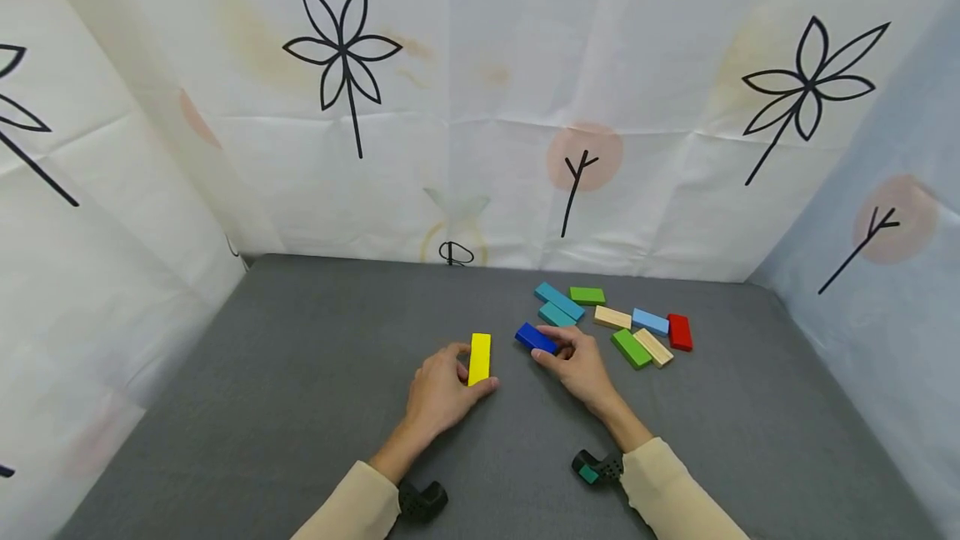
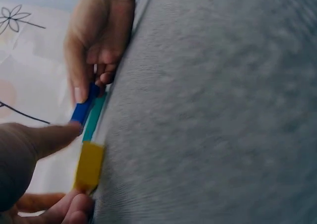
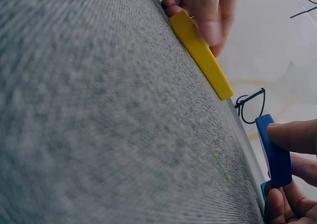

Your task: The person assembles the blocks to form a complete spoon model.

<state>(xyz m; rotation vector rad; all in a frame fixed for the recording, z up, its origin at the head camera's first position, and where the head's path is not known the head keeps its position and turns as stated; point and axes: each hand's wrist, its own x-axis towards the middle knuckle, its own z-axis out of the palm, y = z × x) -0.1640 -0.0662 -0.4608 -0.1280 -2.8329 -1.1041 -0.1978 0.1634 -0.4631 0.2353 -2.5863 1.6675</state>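
Left hand (image 1: 441,390): I see it partly closed around the yellow block (image 1: 480,358), long axis pointing forward | Right hand (image 1: 583,367): pinching the dark blue block (image 1: 534,335) by its near end | Between hands: blue slants, apart from yellow, to its right.

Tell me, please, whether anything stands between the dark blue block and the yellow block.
Nothing visible does: the head view shows only grey tabletop between the dark blue block and the yellow block. The left hand has its thumb at the yellow block's near end.
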